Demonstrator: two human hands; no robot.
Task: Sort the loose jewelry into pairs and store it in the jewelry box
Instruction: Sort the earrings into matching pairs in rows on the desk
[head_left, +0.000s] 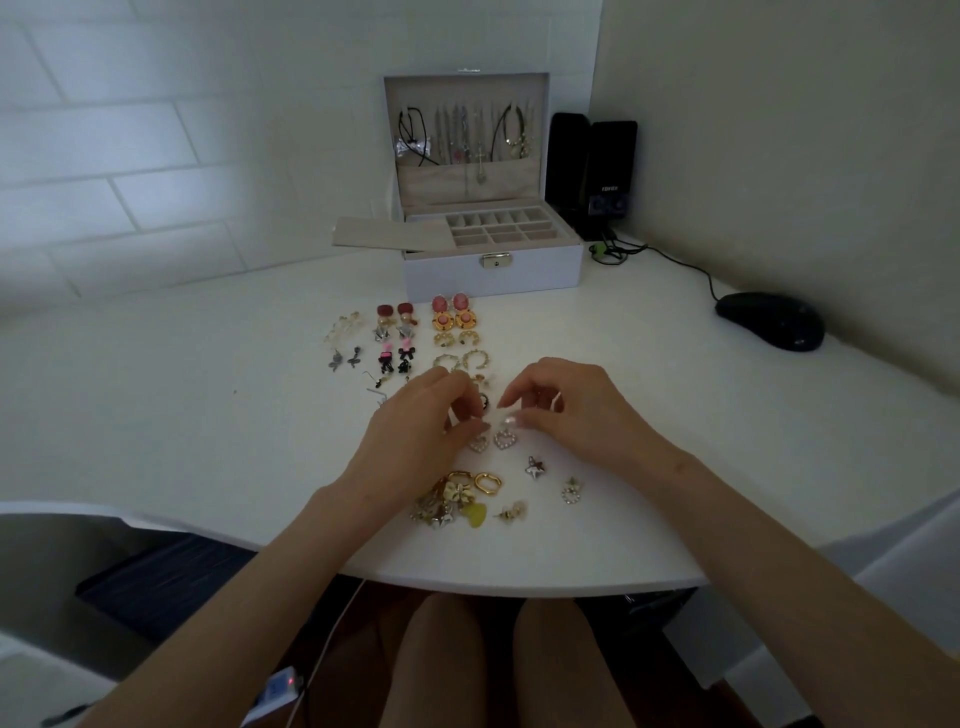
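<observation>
My left hand (421, 421) pinches one pearl heart earring (478, 444) by its top. My right hand (566, 402) pinches the matching heart earring (505, 439) right beside it, both just over the white desk (675, 415). Beyond my hands, earrings lie in sorted pairs (415, 332) in rows. A loose pile of gold and silver pieces (457, 499) lies near the desk's front edge. The white jewelry box (491, 270) stands open at the back, its compartments showing and necklaces hanging in its lid.
A silver star earring (535, 466) and a small ring-shaped earring (571, 491) lie to the right of the pile. A beige tray (384, 234) juts out left of the box. Black speakers (592, 171) stand behind it; a black mouse (771, 319) is at far right.
</observation>
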